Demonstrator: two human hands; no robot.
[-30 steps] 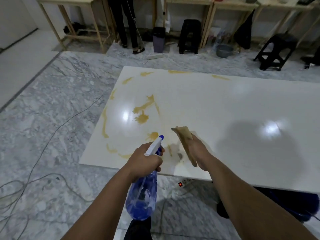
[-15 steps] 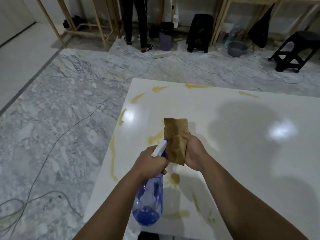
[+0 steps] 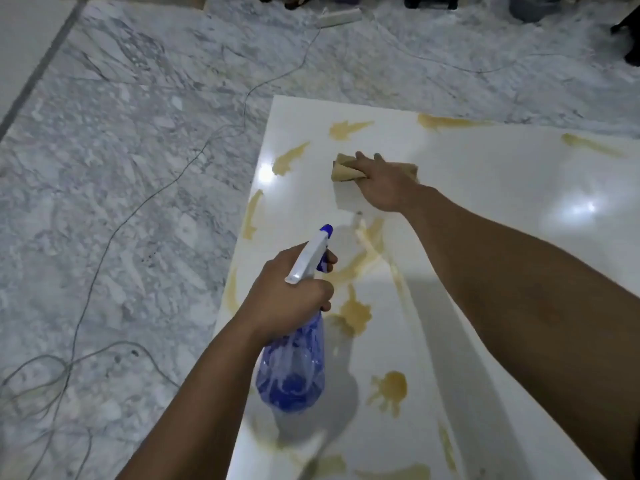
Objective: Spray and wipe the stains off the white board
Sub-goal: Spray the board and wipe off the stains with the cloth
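Note:
The glossy white board (image 3: 485, 202) fills the right half of the view, marked with several yellow-brown stains (image 3: 355, 311) along its left side and far edge. My left hand (image 3: 287, 299) grips a blue translucent spray bottle (image 3: 294, 368) by its white trigger head, nozzle pointing out over the board. My right hand (image 3: 381, 183) is stretched forward and presses a tan cloth (image 3: 343, 169) flat on the board near its far left corner, fingers spread over the cloth. A stain smear (image 3: 289, 159) lies just left of the cloth.
Grey marble floor (image 3: 121, 202) lies to the left, with thin cables (image 3: 166, 185) trailing across it. A white power strip (image 3: 337, 19) lies on the floor beyond the board. A grey basin (image 3: 533, 6) and a dark stool foot (image 3: 630, 39) show at the top right.
My right hand has carried the cloth from in front of the spray nozzle out to the far left part of the board and pressed it down. The camera has tilted down and moved closer.

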